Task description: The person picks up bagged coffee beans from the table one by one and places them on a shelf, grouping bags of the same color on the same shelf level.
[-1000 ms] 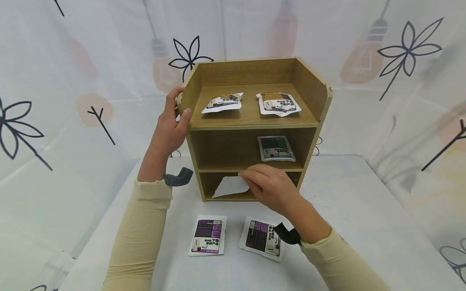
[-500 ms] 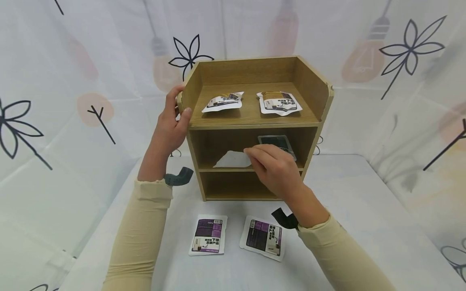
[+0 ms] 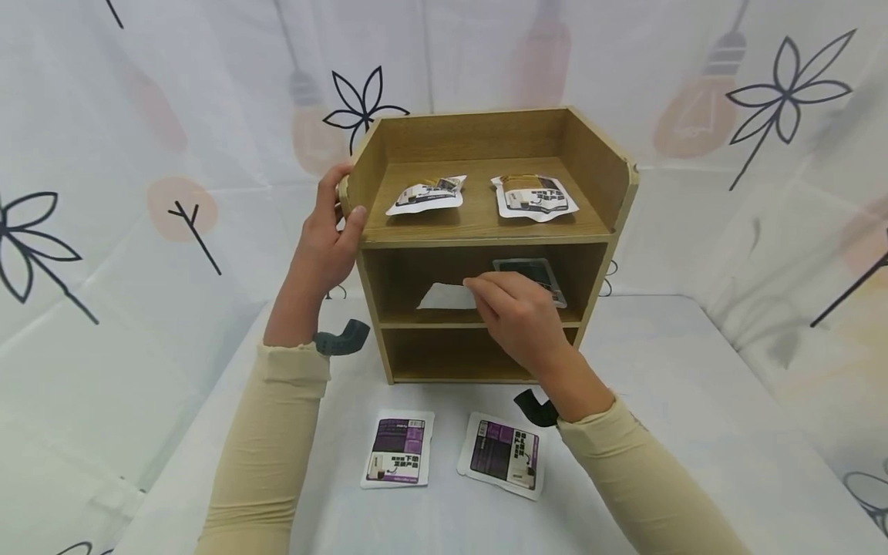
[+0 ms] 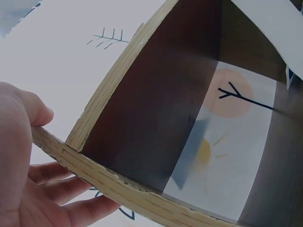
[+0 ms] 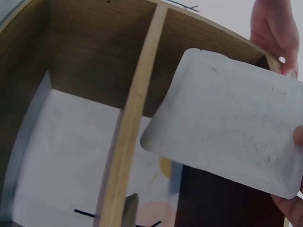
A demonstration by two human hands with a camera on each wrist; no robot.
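A wooden shelf unit (image 3: 590,166) stands on the white table (image 3: 694,401). My left hand (image 3: 326,231) grips its upper left side panel (image 4: 99,175), thumb over the edge. My right hand (image 3: 516,316) pinches a white packet (image 3: 447,297) by its edge and holds it at the opening of the middle shelf; the right wrist view shows the packet's plain side (image 5: 227,123). Behind my right hand a dark packet (image 3: 530,271) lies on the middle shelf. Two packets (image 3: 425,194) (image 3: 533,196) lie on the top shelf. Two purple packets (image 3: 397,449) (image 3: 501,455) lie on the table in front.
Patterned white curtains (image 3: 139,116) close in the table at the back and on both sides. The bottom shelf (image 3: 451,362) holds nothing I can see. The shelf unit has no back panel, so the curtain shows through it (image 4: 236,142).
My right hand has lifted the white packet from the bottom shelf's opening up to the middle shelf and pushed it slightly inward. The left hand has kept its hold.
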